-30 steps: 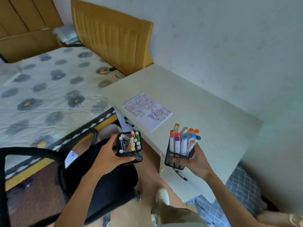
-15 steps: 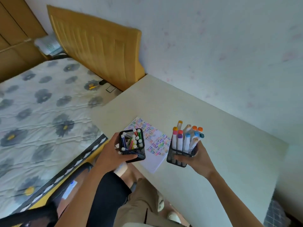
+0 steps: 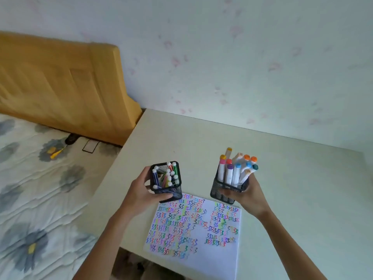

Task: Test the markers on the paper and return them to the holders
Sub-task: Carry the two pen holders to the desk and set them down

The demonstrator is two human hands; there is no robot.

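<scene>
Two hands are reaching out above the paper [image 3: 193,229] on the desk [image 3: 292,178]. Left hand [image 3: 139,190] is wrapping the left holder [image 3: 166,181] of thin markers [image 3: 167,175]; right hand [image 3: 249,194] is gripping the right holder [image 3: 227,188], its thick markers [image 3: 235,170] standing upright, caps fanning away from the paper.

Both holders, the left one [image 3: 168,191] and the right one [image 3: 223,191], are black wire mesh. The scribbled paper [image 3: 214,251] looks matt; the table [image 3: 302,188] is smooth and pale.
</scene>
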